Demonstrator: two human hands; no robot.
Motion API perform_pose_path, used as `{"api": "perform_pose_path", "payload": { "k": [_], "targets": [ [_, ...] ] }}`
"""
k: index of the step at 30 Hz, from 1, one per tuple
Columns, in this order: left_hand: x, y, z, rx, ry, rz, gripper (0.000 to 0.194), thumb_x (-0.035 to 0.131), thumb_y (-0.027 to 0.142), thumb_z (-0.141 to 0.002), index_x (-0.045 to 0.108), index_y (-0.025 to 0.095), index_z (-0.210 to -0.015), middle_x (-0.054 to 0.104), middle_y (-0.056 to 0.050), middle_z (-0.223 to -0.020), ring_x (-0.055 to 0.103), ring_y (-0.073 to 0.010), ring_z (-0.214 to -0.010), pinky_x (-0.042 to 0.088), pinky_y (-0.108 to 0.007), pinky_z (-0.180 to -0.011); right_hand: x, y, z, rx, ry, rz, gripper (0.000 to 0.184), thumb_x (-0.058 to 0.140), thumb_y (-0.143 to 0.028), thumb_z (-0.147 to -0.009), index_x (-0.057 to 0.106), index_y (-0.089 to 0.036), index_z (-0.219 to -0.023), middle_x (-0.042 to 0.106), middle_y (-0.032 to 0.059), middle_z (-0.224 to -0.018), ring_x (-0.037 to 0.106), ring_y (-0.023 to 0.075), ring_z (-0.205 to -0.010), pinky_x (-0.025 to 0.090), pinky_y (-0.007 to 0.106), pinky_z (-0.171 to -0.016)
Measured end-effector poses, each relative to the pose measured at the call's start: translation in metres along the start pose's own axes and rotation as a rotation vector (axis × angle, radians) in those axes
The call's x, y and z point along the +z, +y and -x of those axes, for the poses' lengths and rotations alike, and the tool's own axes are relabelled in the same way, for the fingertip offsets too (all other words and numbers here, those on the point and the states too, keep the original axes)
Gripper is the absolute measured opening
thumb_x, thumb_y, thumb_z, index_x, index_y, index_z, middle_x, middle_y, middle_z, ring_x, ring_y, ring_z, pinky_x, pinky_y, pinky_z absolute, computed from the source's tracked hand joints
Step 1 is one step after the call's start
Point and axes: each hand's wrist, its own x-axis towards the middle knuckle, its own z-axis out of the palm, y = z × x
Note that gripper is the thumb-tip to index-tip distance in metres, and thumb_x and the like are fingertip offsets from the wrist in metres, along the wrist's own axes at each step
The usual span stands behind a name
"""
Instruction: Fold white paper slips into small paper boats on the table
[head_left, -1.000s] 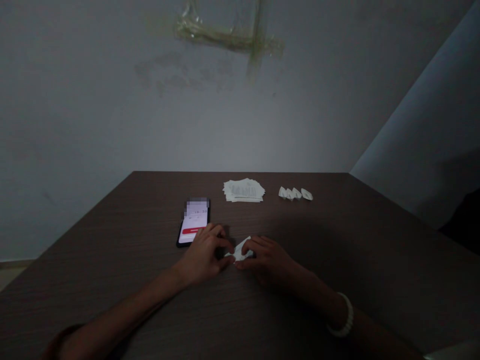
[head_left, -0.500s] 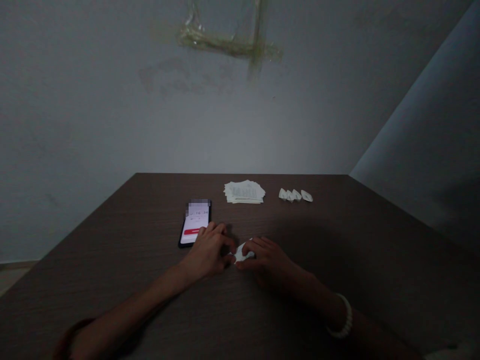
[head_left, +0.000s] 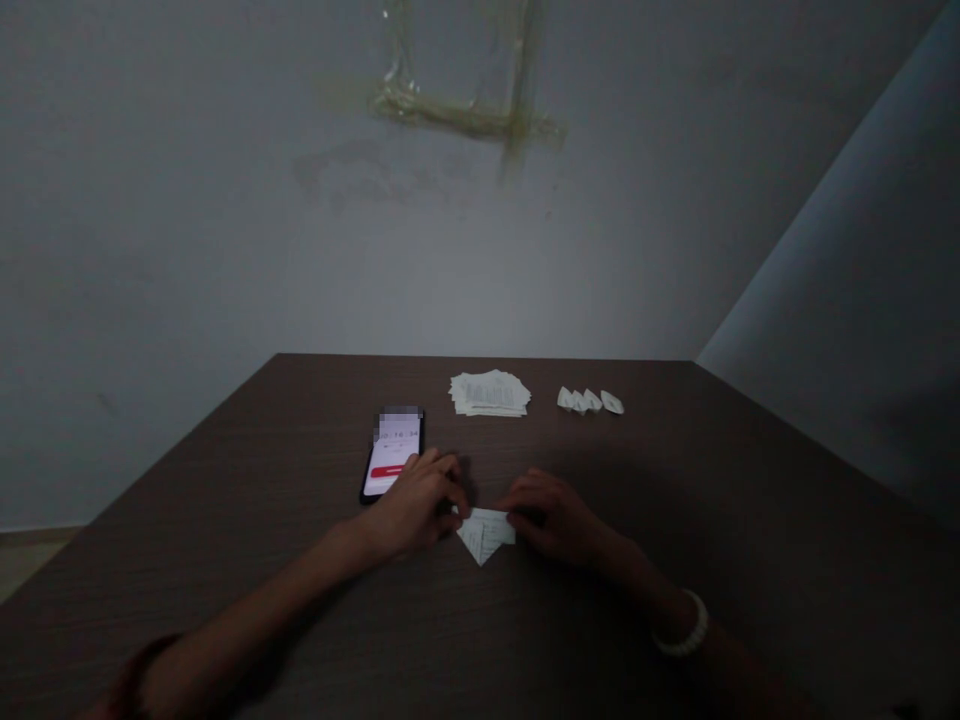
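A small piece of printed white paper (head_left: 484,534), partly folded with a point toward me, lies on the table between my hands. My left hand (head_left: 421,502) pinches its left corner between thumb and fingers. At the right corner, my right hand (head_left: 551,512) grips the paper with thumb and forefinger. The far edge of the paper runs straight between the two hands. Just behind my left hand lies a phone (head_left: 393,452) with a lit screen, its lower right corner covered by my fingers.
A stack of printed paper pieces (head_left: 490,394) sits toward the back of the brown table (head_left: 337,630). To its right, several small folded papers (head_left: 590,402) lie in a row. A wall (head_left: 225,250) with old tape rises behind the table.
The paper has turned or opened so that a point now faces me and more print shows. My right hand has shifted slightly right, away from the left. The view has tilted up a little.
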Motion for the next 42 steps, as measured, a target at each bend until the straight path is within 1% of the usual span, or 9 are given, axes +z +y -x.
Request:
{"api": "perform_pose_path", "payload": {
  "k": [5, 8, 11, 20, 27, 30, 33, 39, 42],
  "targets": [
    [0.005, 0.010, 0.000, 0.040, 0.048, -0.021, 0.011, 0.059, 0.013, -0.081, 0.069, 0.018, -0.078, 0.056, -0.006, -0.090, 0.051, -0.0228, -0.090, 0.041, -0.035, -0.077, 0.005, 0.000, -0.001, 0.113, 0.066, -0.058, 0.015, 0.061, -0.010, -0.078, 0.068, -0.019, -0.088, 0.065, 0.0013, -0.076, 0.055, 0.0147, -0.072, 0.041, 0.027, -0.071],
    [0.011, 0.025, 0.006, 0.040, 0.038, 0.036, 0.017, 0.049, 0.017, -0.089, 0.066, 0.015, -0.091, 0.055, -0.008, -0.094, 0.054, -0.0210, -0.090, 0.045, -0.033, -0.079, 0.005, 0.001, -0.002, 0.230, 0.112, -0.145, 0.014, 0.061, -0.010, -0.077, 0.066, -0.018, -0.087, 0.062, -0.0007, -0.071, 0.053, 0.0124, -0.064, 0.039, 0.024, -0.063],
    [0.018, 0.036, 0.011, 0.082, 0.017, 0.033, 0.021, 0.055, 0.024, -0.088, 0.062, 0.017, -0.107, 0.055, -0.009, -0.103, 0.054, -0.0229, -0.095, 0.047, -0.036, -0.084, 0.005, 0.002, -0.003, 0.346, 0.134, -0.273, 0.012, 0.059, -0.010, -0.077, 0.063, -0.017, -0.086, 0.059, -0.0027, -0.065, 0.051, 0.0104, -0.058, 0.037, 0.021, -0.055],
    [0.031, 0.038, 0.011, 0.101, 0.035, -0.036, 0.029, 0.064, 0.031, -0.084, 0.057, 0.017, -0.108, 0.056, -0.010, -0.114, 0.055, -0.0270, -0.103, 0.049, -0.041, -0.086, 0.007, -0.007, -0.009, 0.433, 0.145, -0.470, 0.011, 0.056, -0.008, -0.073, 0.058, -0.016, -0.080, 0.058, -0.0042, -0.061, 0.050, 0.0090, -0.054, 0.036, 0.019, -0.052],
    [0.038, 0.039, 0.009, 0.179, 0.110, -0.164, 0.019, 0.057, 0.026, -0.088, 0.059, 0.016, -0.104, 0.060, -0.010, -0.106, 0.058, -0.0259, -0.095, 0.052, -0.040, -0.080, 0.009, -0.010, -0.009, 0.422, 0.149, -0.545, 0.011, 0.057, -0.008, -0.073, 0.056, -0.016, -0.080, 0.059, -0.0038, -0.062, 0.052, 0.0093, -0.055, 0.038, 0.019, -0.053],
    [0.044, 0.036, 0.009, 0.266, 0.146, -0.224, 0.015, 0.050, 0.020, -0.091, 0.062, 0.017, -0.100, 0.061, -0.008, -0.099, 0.059, -0.0236, -0.088, 0.052, -0.038, -0.076, 0.011, -0.009, -0.008, 0.403, 0.145, -0.509, 0.012, 0.056, -0.007, -0.073, 0.056, -0.017, -0.081, 0.057, -0.0054, -0.059, 0.050, 0.0087, -0.053, 0.036, 0.019, -0.052],
    [0.046, 0.034, 0.009, 0.278, 0.154, -0.204, 0.017, 0.047, 0.018, -0.092, 0.064, 0.017, -0.094, 0.062, -0.007, -0.092, 0.059, -0.0214, -0.083, 0.051, -0.034, -0.073, 0.011, -0.009, -0.006, 0.364, 0.123, -0.437, 0.013, 0.056, -0.008, -0.074, 0.057, -0.017, -0.083, 0.056, -0.0051, -0.060, 0.050, 0.0090, -0.053, 0.035, 0.019, -0.051],
    [0.042, 0.039, 0.006, 0.164, 0.127, -0.058, 0.023, 0.044, 0.016, -0.092, 0.067, 0.015, -0.088, 0.061, -0.007, -0.087, 0.058, -0.0198, -0.082, 0.049, -0.032, -0.073, 0.002, -0.011, 0.002, 0.090, 0.114, -0.032, 0.012, 0.060, -0.008, -0.075, 0.060, -0.018, -0.083, 0.062, 0.0021, -0.081, 0.055, 0.0154, -0.077, 0.041, 0.028, -0.073],
    [0.041, 0.041, 0.004, 0.096, 0.135, 0.032, 0.021, 0.047, 0.014, -0.089, 0.068, 0.016, -0.086, 0.061, -0.007, -0.089, 0.057, -0.0200, -0.085, 0.048, -0.032, -0.077, -0.004, -0.012, 0.007, -0.013, 0.035, 0.016, 0.015, 0.059, -0.008, -0.077, 0.063, -0.019, -0.087, 0.062, 0.0034, -0.090, 0.054, 0.0166, -0.085, 0.041, 0.028, -0.076]
  ]
}}
